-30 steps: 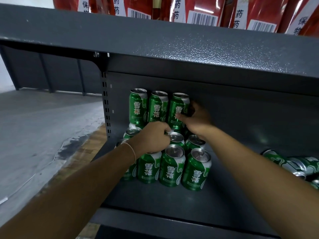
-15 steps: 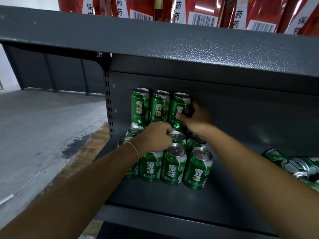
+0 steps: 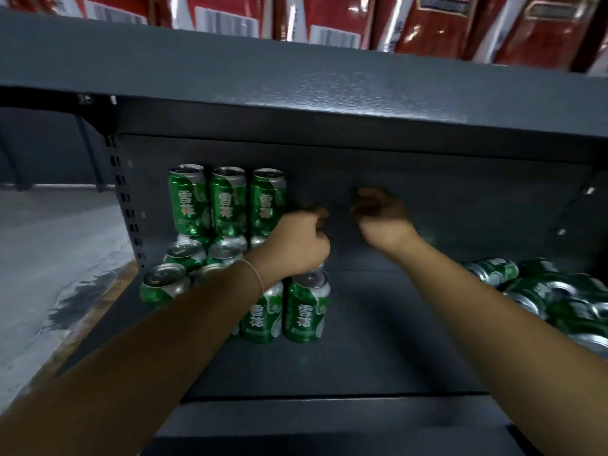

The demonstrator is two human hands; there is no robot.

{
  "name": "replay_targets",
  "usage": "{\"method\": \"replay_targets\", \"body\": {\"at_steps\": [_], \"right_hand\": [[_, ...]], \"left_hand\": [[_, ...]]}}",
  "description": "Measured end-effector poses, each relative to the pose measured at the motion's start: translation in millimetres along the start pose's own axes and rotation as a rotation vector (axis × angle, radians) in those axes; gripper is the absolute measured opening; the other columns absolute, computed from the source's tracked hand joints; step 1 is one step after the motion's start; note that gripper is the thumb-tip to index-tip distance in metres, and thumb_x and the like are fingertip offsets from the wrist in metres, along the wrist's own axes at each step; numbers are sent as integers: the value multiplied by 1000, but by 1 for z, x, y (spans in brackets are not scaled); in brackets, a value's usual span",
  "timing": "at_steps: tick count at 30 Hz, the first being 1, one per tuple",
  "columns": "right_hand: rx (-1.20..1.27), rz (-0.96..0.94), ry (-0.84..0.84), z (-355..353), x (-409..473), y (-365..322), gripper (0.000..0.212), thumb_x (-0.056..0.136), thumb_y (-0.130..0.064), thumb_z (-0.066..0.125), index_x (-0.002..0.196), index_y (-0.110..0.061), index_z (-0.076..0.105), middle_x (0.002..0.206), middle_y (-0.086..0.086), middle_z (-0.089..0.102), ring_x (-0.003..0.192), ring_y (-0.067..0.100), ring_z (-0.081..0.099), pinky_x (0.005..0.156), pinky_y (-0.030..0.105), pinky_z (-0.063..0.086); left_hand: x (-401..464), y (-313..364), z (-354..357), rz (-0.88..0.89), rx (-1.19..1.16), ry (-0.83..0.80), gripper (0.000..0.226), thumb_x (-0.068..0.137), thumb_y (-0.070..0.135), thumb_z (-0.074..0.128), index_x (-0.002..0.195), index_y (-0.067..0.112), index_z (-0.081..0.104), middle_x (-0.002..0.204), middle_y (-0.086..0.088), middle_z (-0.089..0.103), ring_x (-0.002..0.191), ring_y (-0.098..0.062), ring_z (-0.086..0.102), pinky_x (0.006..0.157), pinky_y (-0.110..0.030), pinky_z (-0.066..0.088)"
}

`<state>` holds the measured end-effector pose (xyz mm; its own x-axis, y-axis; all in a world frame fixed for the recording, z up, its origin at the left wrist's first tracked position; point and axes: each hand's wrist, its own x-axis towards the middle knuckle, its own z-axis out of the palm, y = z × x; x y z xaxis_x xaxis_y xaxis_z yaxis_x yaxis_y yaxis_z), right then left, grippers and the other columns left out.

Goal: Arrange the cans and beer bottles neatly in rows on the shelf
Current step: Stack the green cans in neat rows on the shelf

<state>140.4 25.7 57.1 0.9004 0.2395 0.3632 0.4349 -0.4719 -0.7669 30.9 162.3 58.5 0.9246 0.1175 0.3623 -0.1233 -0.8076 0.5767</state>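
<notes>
Green beer cans stand in rows at the left end of the grey shelf (image 3: 388,343). Three more cans (image 3: 228,200) are stacked on top at the back. The front right can (image 3: 306,307) stands just below my left hand (image 3: 296,241), which hovers over the group with its fingers curled into a fist; I see nothing in it. My right hand (image 3: 381,218) is in the air to the right of the stack, apart from every can, fingers loosely curled and empty. My left forearm hides part of the front row.
A heap of loose green cans (image 3: 559,297) lies on its side at the shelf's right end. The upper shelf board (image 3: 296,80) hangs low overhead and carries red packets (image 3: 332,14). A perforated upright (image 3: 126,205) bounds the left side, with concrete floor beyond.
My right hand has let go of the top right stacked can and moved right. My left hand has lifted off the can tops. The view has shifted right, showing more loose cans.
</notes>
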Motion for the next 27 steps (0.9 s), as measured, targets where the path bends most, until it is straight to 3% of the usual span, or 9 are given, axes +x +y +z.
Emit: {"method": "replay_targets", "body": {"at_steps": [2,5,9,14,20,24,27], "right_hand": [[-161,2,31,-25,-2,19,29,92,5,53,120,6,60,105,13,60,100,23,56,73,11,42],[-337,45,31,-59,-5,52,26,92,-10,54,112,1,67,118,19,65,111,35,60,89,29,46],[-492,129,26,-96,-13,94,34,91,-26,63,119,-9,65,123,12,66,115,32,60,92,28,44],[-620,238,-50,-122,-16,130,34,86,-35,63,109,-12,67,112,10,68,107,33,62,86,29,48],[-745,364,-167,-125,-17,149,25,76,-28,70,88,-9,58,100,14,66,91,32,66,72,32,55],[-818,380,-191,-121,-14,153,46,65,-42,83,93,-15,58,101,9,64,101,33,64,73,31,51],[-800,395,-166,-118,-11,155,43,68,-35,81,96,-11,60,102,10,65,102,34,62,75,33,53]], "left_hand": [[5,16,18,25,-37,-15,46,87,4,49,133,7,54,127,-11,61,119,-25,56,96,-19,40],[13,37,43,64,-80,-27,46,85,4,47,131,8,56,124,-11,63,115,-24,58,95,-21,43],[21,62,75,52,-106,-97,44,85,4,47,128,7,56,122,-12,62,112,-26,58,99,-30,46],[24,80,112,14,-104,-200,49,88,9,47,138,11,47,133,-10,55,120,-23,54,105,-30,42],[26,90,136,-45,-75,-239,51,88,8,48,139,12,44,134,-8,54,120,-21,54,96,-21,40],[25,90,140,-63,-48,-242,51,88,9,47,140,12,44,136,-8,53,122,-21,52,100,-23,41],[23,87,140,-81,-30,-245,53,88,10,48,140,13,43,139,-7,51,125,-21,50,104,-27,40]]}}
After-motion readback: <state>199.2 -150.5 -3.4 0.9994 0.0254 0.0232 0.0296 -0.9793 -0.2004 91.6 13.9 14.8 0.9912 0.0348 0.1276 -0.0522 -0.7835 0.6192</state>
